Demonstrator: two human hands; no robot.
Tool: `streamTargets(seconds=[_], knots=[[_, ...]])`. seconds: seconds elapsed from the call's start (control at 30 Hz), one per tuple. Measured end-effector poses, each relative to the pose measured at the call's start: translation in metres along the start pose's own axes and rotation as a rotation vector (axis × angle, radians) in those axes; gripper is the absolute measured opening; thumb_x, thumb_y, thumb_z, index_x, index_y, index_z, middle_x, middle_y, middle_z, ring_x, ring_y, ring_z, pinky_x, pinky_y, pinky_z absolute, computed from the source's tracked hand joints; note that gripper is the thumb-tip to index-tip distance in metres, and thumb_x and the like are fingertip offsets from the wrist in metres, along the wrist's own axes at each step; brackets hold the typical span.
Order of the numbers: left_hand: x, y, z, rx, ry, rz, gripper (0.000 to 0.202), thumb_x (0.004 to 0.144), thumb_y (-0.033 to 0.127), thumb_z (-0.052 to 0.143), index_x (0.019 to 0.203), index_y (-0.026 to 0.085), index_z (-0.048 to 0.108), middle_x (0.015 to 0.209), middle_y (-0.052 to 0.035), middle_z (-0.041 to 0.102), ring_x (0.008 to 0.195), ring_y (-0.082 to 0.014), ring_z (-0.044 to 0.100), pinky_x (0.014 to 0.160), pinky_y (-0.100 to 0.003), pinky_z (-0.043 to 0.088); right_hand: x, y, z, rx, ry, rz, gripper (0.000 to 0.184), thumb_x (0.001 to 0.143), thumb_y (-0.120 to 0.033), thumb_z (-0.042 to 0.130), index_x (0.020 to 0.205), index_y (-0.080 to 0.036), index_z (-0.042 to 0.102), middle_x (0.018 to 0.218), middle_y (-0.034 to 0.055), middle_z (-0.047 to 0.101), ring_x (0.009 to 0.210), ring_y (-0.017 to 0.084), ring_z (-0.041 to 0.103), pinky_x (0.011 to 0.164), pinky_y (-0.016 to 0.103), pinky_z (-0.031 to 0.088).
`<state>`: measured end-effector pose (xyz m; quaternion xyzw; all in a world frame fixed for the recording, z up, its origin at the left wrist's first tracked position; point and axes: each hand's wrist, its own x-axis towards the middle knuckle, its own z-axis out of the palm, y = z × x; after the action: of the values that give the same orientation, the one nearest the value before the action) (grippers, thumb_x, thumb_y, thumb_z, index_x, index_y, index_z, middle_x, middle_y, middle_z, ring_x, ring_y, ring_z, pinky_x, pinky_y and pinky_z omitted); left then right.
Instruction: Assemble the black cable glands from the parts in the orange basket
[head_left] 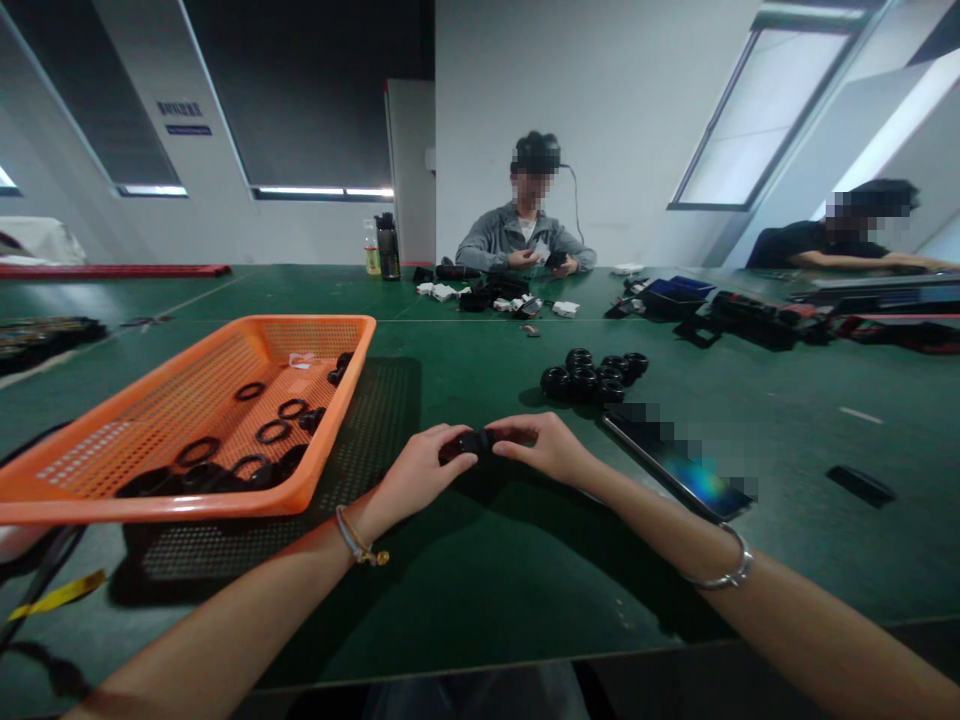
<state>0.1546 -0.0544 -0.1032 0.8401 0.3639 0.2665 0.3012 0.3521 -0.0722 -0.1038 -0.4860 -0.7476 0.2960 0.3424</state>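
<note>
Both my hands meet at the middle of the green table point(480, 580) and pinch one small black round part point(471, 442) between them. My left hand point(416, 475) closes its fingers on the part's left side. My right hand point(544, 448) closes on its right side. An orange mesh basket point(315, 480) to the left holds several black rings and black parts. A cluster of several black round parts point(592, 378) lies just beyond my right hand.
A phone point(675, 470) lies flat right of my right hand, and a small black bar point(860, 485) farther right. A person sits across the table among black and white parts point(495, 293); another person sits at the far right. Two bottles point(382, 247) stand at the back.
</note>
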Motion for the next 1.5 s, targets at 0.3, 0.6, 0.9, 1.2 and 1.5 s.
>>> streamTargets(seconds=[0.3, 0.6, 0.9, 1.2, 1.5], knots=[[-0.0001, 0.0009, -0.0003, -0.013, 0.005, -0.003, 0.026, 0.078, 0.025, 0.054, 0.101, 0.015, 0.061, 0.089, -0.0055, 0.063, 0.080, -0.0176, 0.058, 0.072, -0.028, 0.046, -0.0004, -0.0021, -0.0033, 0.010, -0.045, 0.015, 0.029, 0.074, -0.029, 0.059, 0.097, -0.014, 0.067, 0.094, 0.0089, 0.070, 0.080, 0.021, 0.065, 0.073, 0.034, 0.052], [0.0014, -0.0031, 0.0005, -0.124, 0.022, -0.066, 0.029, 0.076, 0.023, 0.054, 0.102, 0.012, 0.061, 0.098, -0.0086, 0.064, 0.085, -0.0196, 0.060, 0.078, -0.031, 0.046, -0.0007, -0.0020, -0.0005, 0.019, -0.051, -0.047, 0.032, 0.068, -0.021, 0.064, 0.100, -0.013, 0.062, 0.093, 0.0083, 0.066, 0.079, 0.018, 0.063, 0.076, 0.034, 0.051], [0.0011, -0.0030, 0.0010, -0.149, 0.013, -0.064, 0.029, 0.076, 0.023, 0.054, 0.102, 0.011, 0.061, 0.096, -0.0087, 0.064, 0.086, -0.0194, 0.060, 0.076, -0.029, 0.047, -0.0013, -0.0053, 0.0024, -0.002, -0.020, -0.041, 0.023, 0.069, -0.018, 0.064, 0.091, -0.015, 0.061, 0.082, 0.0045, 0.066, 0.074, 0.016, 0.062, 0.073, 0.032, 0.051], [0.0009, -0.0017, 0.0002, -0.103, 0.013, -0.022, 0.028, 0.077, 0.023, 0.054, 0.102, 0.013, 0.060, 0.093, -0.0064, 0.063, 0.081, -0.0172, 0.059, 0.073, -0.027, 0.046, -0.0009, -0.0066, 0.0014, -0.070, -0.029, -0.021, 0.021, 0.073, -0.021, 0.061, 0.093, -0.013, 0.062, 0.083, 0.0061, 0.067, 0.073, 0.016, 0.062, 0.070, 0.030, 0.050], [0.0000, -0.0004, -0.0003, -0.043, 0.011, -0.014, 0.026, 0.077, 0.024, 0.053, 0.101, 0.016, 0.061, 0.091, -0.0055, 0.063, 0.081, -0.0177, 0.058, 0.073, -0.028, 0.046, -0.0017, -0.0075, 0.0010, -0.092, -0.050, 0.000, 0.018, 0.076, -0.022, 0.057, 0.091, -0.013, 0.062, 0.081, 0.0058, 0.067, 0.070, 0.016, 0.061, 0.064, 0.028, 0.049]])
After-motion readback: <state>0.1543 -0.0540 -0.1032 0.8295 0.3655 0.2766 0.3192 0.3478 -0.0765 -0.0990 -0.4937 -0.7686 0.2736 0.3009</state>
